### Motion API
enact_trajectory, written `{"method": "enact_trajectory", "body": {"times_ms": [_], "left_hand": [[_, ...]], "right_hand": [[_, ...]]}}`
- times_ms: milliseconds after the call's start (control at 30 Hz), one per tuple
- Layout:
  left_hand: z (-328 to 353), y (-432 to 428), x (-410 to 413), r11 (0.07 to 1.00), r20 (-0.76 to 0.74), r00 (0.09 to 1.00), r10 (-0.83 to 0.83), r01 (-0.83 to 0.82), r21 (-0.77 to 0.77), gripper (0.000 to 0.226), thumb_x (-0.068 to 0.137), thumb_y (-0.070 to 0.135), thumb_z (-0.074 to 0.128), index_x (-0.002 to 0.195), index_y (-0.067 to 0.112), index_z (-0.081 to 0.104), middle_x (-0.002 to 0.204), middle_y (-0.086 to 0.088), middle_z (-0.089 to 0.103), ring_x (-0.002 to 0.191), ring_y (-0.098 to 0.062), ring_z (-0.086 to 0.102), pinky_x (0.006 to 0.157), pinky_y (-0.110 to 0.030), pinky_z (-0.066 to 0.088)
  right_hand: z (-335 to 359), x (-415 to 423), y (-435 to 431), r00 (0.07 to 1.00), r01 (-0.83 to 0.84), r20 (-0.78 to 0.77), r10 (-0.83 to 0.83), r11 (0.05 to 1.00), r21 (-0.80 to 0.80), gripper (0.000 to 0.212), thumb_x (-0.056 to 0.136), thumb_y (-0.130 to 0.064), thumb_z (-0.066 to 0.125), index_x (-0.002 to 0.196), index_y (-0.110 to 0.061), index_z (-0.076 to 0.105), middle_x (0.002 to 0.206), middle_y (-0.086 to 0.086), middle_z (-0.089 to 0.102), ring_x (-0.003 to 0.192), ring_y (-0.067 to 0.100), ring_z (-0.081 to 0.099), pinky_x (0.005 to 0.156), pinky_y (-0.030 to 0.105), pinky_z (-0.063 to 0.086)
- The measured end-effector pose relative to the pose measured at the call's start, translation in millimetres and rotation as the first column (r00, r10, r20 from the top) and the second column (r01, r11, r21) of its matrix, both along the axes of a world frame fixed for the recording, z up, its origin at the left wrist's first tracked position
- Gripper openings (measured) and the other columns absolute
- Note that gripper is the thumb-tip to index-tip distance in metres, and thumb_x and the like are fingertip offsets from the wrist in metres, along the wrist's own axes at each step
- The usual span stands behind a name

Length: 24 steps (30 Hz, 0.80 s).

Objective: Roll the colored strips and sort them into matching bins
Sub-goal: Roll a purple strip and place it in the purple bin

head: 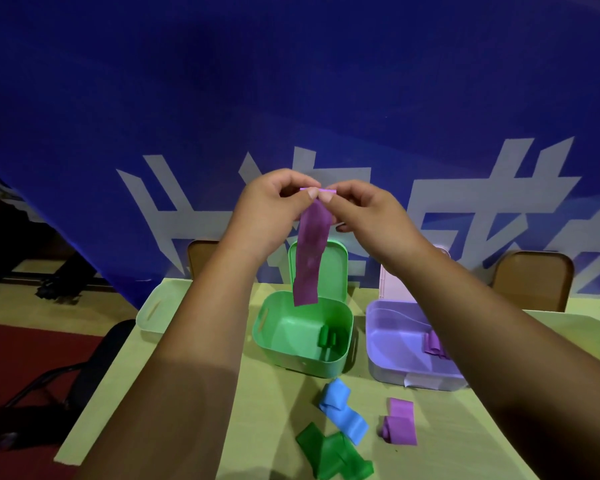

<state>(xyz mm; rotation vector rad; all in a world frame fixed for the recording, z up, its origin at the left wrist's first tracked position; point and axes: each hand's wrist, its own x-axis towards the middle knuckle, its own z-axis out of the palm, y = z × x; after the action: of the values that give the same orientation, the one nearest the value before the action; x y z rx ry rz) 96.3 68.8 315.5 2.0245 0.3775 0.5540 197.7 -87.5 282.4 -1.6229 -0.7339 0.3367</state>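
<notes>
Both hands are up in front of the blue banner [291, 98], pinching the top edge of a purple strip [310, 254]. The left hand [274, 209] has thumb and fingers closed on the left part of that edge, and the right hand [364, 213] grips the right part, fingertips almost touching each other. The strip hangs straight down, loose and unrolled below the pinch, its lower end dangling over the green bin [274, 337]. Down in that green bin lies a rolled green strip [326, 337]. Just to its right sits the purple bin [388, 344], with a rolled purple piece [433, 344] against its right side. On the yellow-green table [194, 375], nearer the person, three strips wait: a blue strip [343, 410], a green strip [329, 455] just beside it, and a second purple strip [400, 424] to the right. A pale bin [153, 313] stands at the table's left edge, partly hidden behind the left forearm.
</notes>
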Motion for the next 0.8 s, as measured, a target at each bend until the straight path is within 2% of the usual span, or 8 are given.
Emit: {"method": "enact_trajectory", "body": {"times_ms": [133, 267, 367, 533, 667, 800], "left_hand": [[0.3, 1.1, 2.4, 1.000, -0.004, 1.000, -0.016, 0.016, -0.011, 0.010, 0.104, 0.029, 0.071, 0.106, 0.031, 0.080, 0.099, 0.008, 0.079, 0.094, -0.009, 0.075, 0.083, -0.029, 0.064], [1.5, 2.1, 3.0, 0.999, -0.015, 1.000, -0.021, 0.020, -0.036, 0.012, 0.105, 0.035, 0.069, 0.106, 0.033, 0.081, 0.099, 0.008, 0.080, 0.096, -0.013, 0.076, 0.087, -0.035, 0.066], [3.1, -1.6, 2.4, 0.999, 0.000, 1.000, -0.028, 0.028, -0.045, 0.018, 0.107, 0.038, 0.066, 0.107, 0.028, 0.081, 0.094, 0.007, 0.080, 0.090, -0.012, 0.077, 0.082, -0.029, 0.065], [5.2, -5.3, 5.4, 1.000, 0.003, 1.000, 0.022, -0.022, -0.006, 0.026, 0.109, 0.042, 0.062, 0.101, 0.027, 0.082, 0.088, 0.010, 0.080, 0.083, -0.005, 0.076, 0.073, -0.020, 0.062], [5.5, -6.8, 6.9, 0.999, 0.006, 1.000, 0.028, -0.028, -0.029, 0.029, 0.109, 0.043, 0.062, 0.100, 0.025, 0.083, 0.085, 0.011, 0.080, 0.080, -0.003, 0.076, 0.066, -0.014, 0.057], [5.6, -5.5, 7.6, 0.999, 0.015, 0.999, 0.038, -0.037, -0.030, 0.027, 0.109, 0.042, 0.063, 0.101, 0.025, 0.083, 0.086, 0.010, 0.081, 0.080, -0.004, 0.076, 0.066, -0.014, 0.056]], "right_hand": [[7.5, 2.4, 2.5, 0.998, 0.044, 0.052, -0.045, 0.999, 0.027, 0.016, 0.104, -0.036, 0.069, 0.106, -0.023, 0.079, 0.090, -0.002, 0.079, 0.080, 0.004, 0.070, 0.080, 0.030, 0.059], [11.4, 4.8, 3.2, 0.998, 0.048, 0.045, -0.048, 0.999, 0.011, 0.020, 0.105, -0.036, 0.068, 0.101, -0.021, 0.080, 0.088, 0.002, 0.079, 0.088, 0.021, 0.077, 0.085, 0.038, 0.066], [14.2, 6.0, 4.8, 0.997, 0.072, 0.040, -0.072, 0.997, 0.020, 0.023, 0.105, -0.035, 0.068, 0.099, -0.017, 0.081, 0.085, 0.003, 0.080, 0.085, 0.024, 0.078, 0.083, 0.045, 0.067], [16.8, 5.9, 2.9, 0.989, 0.106, 0.107, -0.105, 0.994, -0.010, 0.022, 0.106, -0.039, 0.066, 0.101, -0.022, 0.079, 0.084, -0.007, 0.078, 0.079, 0.014, 0.077, 0.071, 0.035, 0.067], [18.9, 6.5, 3.5, 0.982, 0.141, 0.127, -0.139, 0.990, -0.003, 0.021, 0.105, -0.037, 0.069, 0.097, -0.021, 0.080, 0.081, -0.006, 0.078, 0.072, 0.015, 0.076, 0.064, 0.033, 0.066], [21.2, 6.8, 1.7, 0.983, 0.130, 0.127, -0.130, 0.992, 0.008, 0.021, 0.105, -0.035, 0.068, 0.100, -0.018, 0.081, 0.080, -0.003, 0.078, 0.068, 0.017, 0.076, 0.059, 0.031, 0.064]]}}
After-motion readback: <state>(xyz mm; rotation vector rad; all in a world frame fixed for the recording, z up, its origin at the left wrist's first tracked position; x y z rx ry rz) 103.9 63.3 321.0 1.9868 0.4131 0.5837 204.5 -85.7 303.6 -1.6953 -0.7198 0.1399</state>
